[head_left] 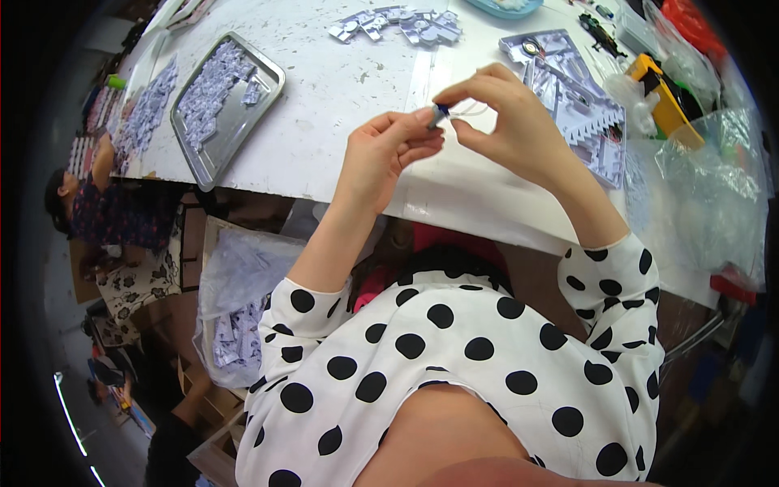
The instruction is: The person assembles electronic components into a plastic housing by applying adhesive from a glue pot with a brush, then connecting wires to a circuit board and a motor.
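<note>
Small dark part (438, 114) mostly hidden by fingertips (422, 122), teal dish (503, 6) cut off at top edge, tray contents (215, 85) too small to be identified

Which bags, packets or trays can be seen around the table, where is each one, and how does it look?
Clear plastic bags: right table edge, crumpled, transparent.
Plastic sack: below the table's near edge, left of the person, translucent, holding pale small parts.
Metal tray: upper left of the table, rectangular, silver, holding pale lilac pieces.
Moulded plastic trays: behind the right hand, grey-white.
</note>
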Available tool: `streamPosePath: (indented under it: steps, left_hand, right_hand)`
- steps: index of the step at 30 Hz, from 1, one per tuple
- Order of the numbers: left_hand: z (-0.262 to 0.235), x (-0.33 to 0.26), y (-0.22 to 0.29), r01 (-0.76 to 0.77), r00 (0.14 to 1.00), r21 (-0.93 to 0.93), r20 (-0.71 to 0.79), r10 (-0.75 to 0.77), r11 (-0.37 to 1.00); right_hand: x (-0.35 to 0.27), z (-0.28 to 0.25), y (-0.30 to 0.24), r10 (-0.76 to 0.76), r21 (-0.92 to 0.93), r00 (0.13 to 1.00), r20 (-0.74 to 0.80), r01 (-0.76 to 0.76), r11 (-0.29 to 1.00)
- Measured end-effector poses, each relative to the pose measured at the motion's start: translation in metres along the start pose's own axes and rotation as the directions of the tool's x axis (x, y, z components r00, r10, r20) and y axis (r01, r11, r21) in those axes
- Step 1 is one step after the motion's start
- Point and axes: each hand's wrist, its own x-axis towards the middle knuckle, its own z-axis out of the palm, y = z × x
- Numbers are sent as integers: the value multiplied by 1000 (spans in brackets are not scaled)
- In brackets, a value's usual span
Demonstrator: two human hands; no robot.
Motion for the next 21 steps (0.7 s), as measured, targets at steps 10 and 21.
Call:
streamPosePath:
  steps: [10,21]
  left_hand:
    - [10,10,19,264,958,85,96,-272,961]
    - [-93,173,78,27,897,990,-84,434,136]
  right_hand:
    - [-9,-15,5,147,210,989,3,-145,967]
    - [-23,-26,1,147,-19,979,-142,-152,988]
